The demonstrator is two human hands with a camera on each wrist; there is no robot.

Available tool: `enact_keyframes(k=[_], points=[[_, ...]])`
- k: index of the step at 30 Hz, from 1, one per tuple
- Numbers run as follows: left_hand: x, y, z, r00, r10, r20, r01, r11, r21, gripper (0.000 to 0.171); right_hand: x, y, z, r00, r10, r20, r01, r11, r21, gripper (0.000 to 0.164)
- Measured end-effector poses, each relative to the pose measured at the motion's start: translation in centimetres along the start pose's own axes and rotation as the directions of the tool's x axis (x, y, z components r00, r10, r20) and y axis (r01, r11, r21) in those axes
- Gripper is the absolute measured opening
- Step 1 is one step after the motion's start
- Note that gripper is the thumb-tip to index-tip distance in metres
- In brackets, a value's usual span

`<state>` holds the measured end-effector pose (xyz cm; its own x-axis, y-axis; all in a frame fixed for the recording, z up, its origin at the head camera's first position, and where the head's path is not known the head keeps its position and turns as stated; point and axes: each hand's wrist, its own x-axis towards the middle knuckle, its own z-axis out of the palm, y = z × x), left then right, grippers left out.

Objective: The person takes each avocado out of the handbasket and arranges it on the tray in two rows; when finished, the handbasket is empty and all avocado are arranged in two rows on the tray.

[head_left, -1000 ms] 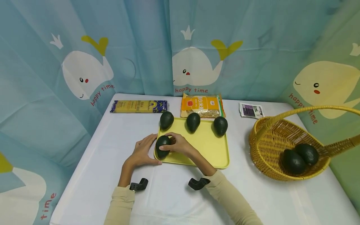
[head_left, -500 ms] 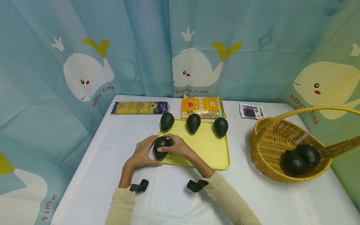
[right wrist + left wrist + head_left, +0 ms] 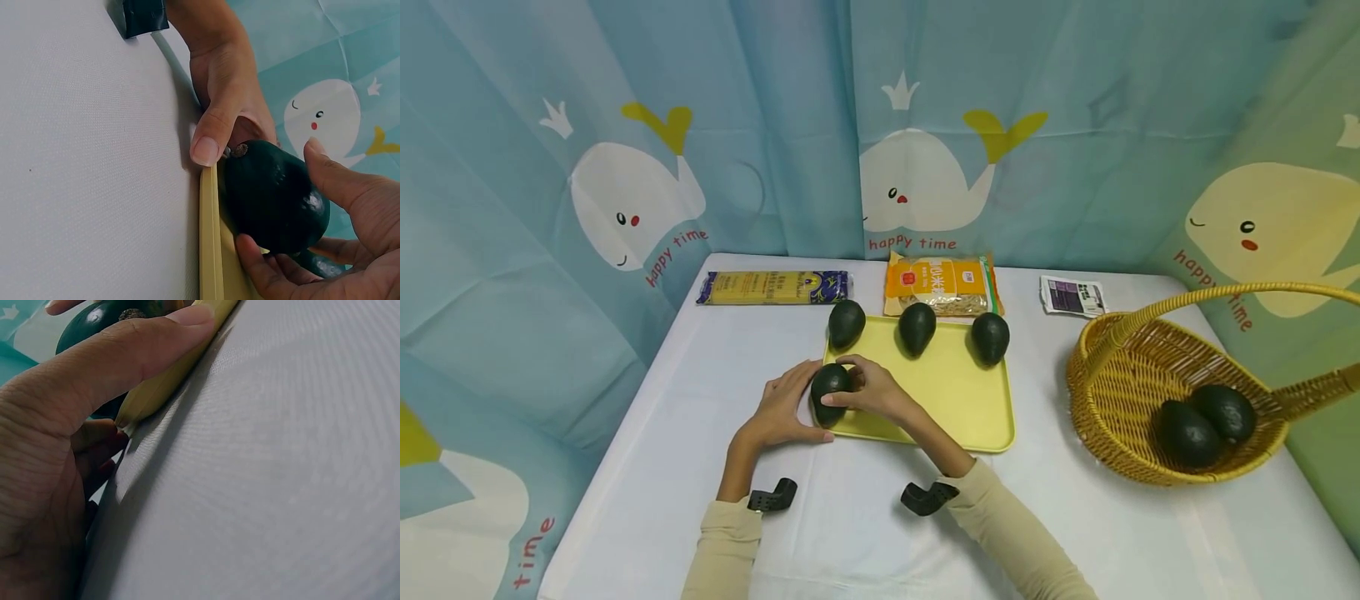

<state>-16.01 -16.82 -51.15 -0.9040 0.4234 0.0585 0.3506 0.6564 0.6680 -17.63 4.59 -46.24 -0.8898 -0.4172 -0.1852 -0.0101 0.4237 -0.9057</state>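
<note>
At the near left corner of the yellow tray (image 3: 955, 408), my right hand (image 3: 876, 390) holds a dark green avocado (image 3: 830, 383) between thumb and fingers. The avocado's stem end (image 3: 239, 150) points toward the tray's near rim in the right wrist view. My left hand (image 3: 782, 408) grips that tray corner, its thumb on the near rim and its fingers along the left side. In the left wrist view the left thumb (image 3: 125, 356) lies across the rim, with the avocado behind it. Three more avocados stand along the tray's far edge, including a left one (image 3: 847, 324) and a right one (image 3: 990, 338).
A wicker basket (image 3: 1093, 425) with a tall handle stands at right, holding two avocados (image 3: 1187, 433). Along the table's back lie a long yellow-and-blue packet (image 3: 760, 287), an orange bag (image 3: 942, 283) and a small purple-and-white sachet (image 3: 1071, 296). Whale-print curtains surround the white table.
The right hand has shifted the held avocado slightly left, closer to the left hand at the tray corner. Over the last half second both hands stay almost still.
</note>
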Motion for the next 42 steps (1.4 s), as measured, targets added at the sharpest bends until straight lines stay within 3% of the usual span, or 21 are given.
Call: enact_keyframes(k=[16, 23, 30, 42], points=[[0.0, -0.1, 0.1, 1.000, 0.005, -0.003, -0.005, 1.000, 0.001, 0.117, -0.3, -0.2, -0.1, 1.000, 0.016, -0.001, -0.016, 1.000, 0.012, 0.069], [-0.1, 0.0, 0.1, 1.000, 0.006, -0.003, -0.006, 1.000, 0.016, 0.117, -0.5, -0.2, -0.3, 0.999, 0.041, -0.022, -0.039, 0.996, 0.085, 0.073], [-0.1, 0.4, -0.3, 1.000, 0.003, -0.002, -0.003, 1.000, 0.006, 0.118, -1.0, -0.4, -1.3, 0.999, 0.024, -0.043, -0.017, 0.986, 0.166, 0.071], [0.0, 0.3, -0.2, 1.000, 0.008, -0.012, -0.008, 1.000, 0.002, 0.118, -2.4, -1.5, -3.7, 1.000, -0.006, -0.020, 0.009, 0.987, 0.161, 0.068]])
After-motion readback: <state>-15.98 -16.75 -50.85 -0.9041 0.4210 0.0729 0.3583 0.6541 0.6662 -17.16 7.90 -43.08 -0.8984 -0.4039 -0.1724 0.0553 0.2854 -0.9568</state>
